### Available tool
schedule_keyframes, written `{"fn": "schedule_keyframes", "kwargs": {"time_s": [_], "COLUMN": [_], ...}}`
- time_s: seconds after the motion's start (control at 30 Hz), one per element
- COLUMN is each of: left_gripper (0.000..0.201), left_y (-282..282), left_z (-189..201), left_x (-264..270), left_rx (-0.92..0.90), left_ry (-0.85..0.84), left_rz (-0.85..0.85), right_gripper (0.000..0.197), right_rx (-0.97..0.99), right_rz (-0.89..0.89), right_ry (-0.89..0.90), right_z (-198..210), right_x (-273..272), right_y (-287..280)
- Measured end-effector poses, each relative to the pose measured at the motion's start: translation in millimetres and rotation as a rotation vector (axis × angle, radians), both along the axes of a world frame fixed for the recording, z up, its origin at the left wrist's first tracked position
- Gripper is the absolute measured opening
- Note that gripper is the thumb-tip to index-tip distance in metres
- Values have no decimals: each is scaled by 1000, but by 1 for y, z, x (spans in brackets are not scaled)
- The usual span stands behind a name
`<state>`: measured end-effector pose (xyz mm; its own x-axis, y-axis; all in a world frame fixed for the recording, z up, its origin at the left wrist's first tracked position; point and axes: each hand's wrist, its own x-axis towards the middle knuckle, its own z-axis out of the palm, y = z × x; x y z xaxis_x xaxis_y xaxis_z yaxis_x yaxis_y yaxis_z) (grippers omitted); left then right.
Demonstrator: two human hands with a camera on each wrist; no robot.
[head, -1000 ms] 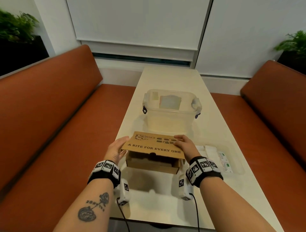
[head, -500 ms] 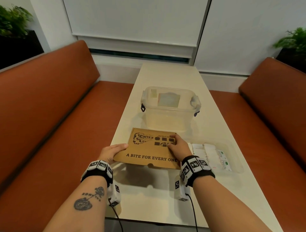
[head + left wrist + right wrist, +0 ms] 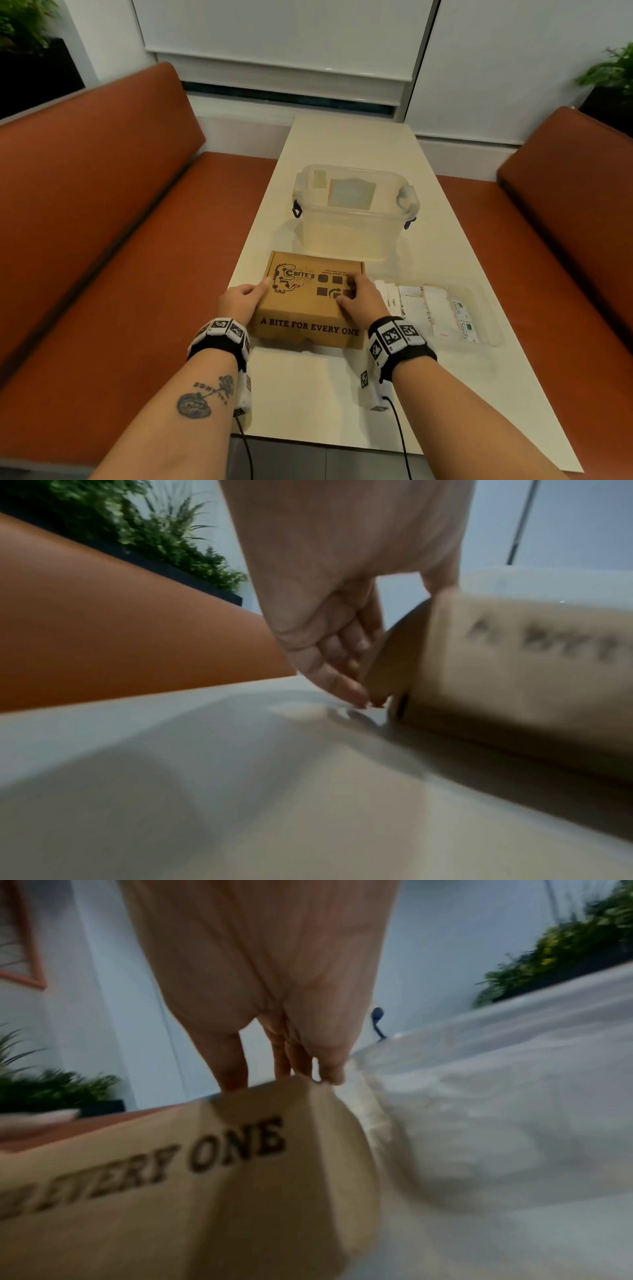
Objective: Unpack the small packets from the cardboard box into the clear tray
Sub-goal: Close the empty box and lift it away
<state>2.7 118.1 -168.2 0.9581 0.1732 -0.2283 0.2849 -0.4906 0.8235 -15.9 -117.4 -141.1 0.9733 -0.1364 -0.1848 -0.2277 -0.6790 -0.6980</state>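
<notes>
The left hand (image 3: 241,303) is at the left side of the one cardboard box (image 3: 310,301): its thumb lies on the lid's left edge and, in the left wrist view, its fingers (image 3: 337,653) run down the box's left wall to the table (image 3: 342,394), so it grasps that edge. The right hand (image 3: 363,299) rests on the right part of the lid with fingers (image 3: 301,1056) bent down onto the cardboard at the right edge; it presses rather than clasps. The box lies closed and flat at the near middle of the table, printed "A BITE FOR EVERY ONE" along its near side.

Just right of the box sits one shallow clear tray (image 3: 486,308), holding a row of small white packets (image 3: 428,308). Their number cannot be counted surely, though two at the right end read "Stevia". Just beyond the box stands one clear lidded tub (image 3: 352,219) with two side latches. Two orange benches (image 3: 102,240) flank the table, and two plants (image 3: 20,24) stand in the far corners.
</notes>
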Motion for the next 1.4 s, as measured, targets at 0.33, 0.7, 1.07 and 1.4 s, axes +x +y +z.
{"fn": "schedule_keyframes", "kwargs": {"time_s": [0.33,0.7,1.07,1.4], "left_gripper": [41,31,19,35], "left_y": [-1,-5,-6,-25], "left_z": [19,39,47,60], "left_x": [13,21,18,11], "left_rx": [-107,-289,-557,-483], "left_ry": [213,142,49,-78], "left_rz": [55,249,301,352], "right_gripper": [57,68,57,46], "right_rx": [144,542,615,476], "right_rz": [-23,-152,-355,-503], "right_ry": [-55,-176,-149,-422], "right_z": [2,7,19,38], "right_x": [0,-12,6,14], "right_y": [11,16,20,16]}}
